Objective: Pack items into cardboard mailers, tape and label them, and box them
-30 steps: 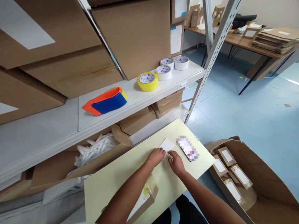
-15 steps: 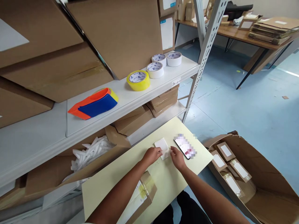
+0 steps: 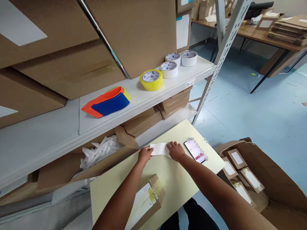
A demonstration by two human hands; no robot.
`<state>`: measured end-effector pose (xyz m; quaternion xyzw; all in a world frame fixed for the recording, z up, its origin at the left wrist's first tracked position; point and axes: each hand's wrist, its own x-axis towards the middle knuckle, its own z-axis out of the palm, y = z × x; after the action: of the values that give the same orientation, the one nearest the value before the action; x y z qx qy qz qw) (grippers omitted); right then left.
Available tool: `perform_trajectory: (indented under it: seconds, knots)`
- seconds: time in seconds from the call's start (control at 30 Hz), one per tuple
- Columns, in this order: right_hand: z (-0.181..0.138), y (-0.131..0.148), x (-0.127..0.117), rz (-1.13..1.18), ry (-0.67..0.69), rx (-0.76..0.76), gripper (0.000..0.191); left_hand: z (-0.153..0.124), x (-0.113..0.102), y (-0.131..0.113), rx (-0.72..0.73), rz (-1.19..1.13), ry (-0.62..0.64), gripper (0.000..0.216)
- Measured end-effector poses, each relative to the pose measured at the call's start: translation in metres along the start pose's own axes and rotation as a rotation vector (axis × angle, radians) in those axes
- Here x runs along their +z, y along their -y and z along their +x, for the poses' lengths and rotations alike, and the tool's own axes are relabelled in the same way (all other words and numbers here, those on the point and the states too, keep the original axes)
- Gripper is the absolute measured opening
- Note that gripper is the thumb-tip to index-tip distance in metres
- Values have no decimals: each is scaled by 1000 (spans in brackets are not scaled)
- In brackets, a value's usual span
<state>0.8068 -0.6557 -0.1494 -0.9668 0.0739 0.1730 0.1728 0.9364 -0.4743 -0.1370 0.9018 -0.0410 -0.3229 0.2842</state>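
A white paper slip is stretched out between my hands over the cream tabletop. My left hand pinches its left end between thumb and fingers. At the opposite end, my right hand has bent fingers on the paper and covers that edge. Just right of my right hand lies a phone with a lit screen, partly pixelated. Nearer to me, a taped cardboard box with a white label is partly hidden by my left forearm.
Along the shelf stand a yellow tape roll, several white tape rolls and an orange and blue holder. An open carton with small labelled boxes is at the right. White packing pieces fill a carton below the shelf.
The white paper was folded or bunched between my hands and now extends sideways. My left hand has moved left with one end, and my right hand has come onto the other. The view has shifted.
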Motion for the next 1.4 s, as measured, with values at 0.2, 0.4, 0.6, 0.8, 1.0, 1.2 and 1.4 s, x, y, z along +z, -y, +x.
perform_trajectory:
  seconds: [0.2, 0.4, 0.6, 0.8, 1.0, 1.2, 1.4]
  knots:
    - [12, -1, 10, -85, 26, 23, 58, 16, 1, 10, -109, 66, -29, 15]
    - [9, -4, 11, -119, 2, 28, 58, 2, -42, 22, -108, 89, -141, 16]
    - [-14, 3, 20, -101, -109, -28, 57, -82, -116, 53, 114, 92, -370, 30]
    - [6, -18, 13, -104, -56, -207, 54, -177, -140, 93, 102, 40, -560, 40]
    - [42, -57, -20, -91, 24, -205, 65, -221, -133, 102, 318, 46, -771, 21]
    - [29, -38, -29, -37, -39, -194, 54, -245, -126, 80, 620, 145, -907, 12]
    - [-56, 75, -53, 1157, 78, -179, 38, -266, -126, 57, 796, 156, -1037, 18]
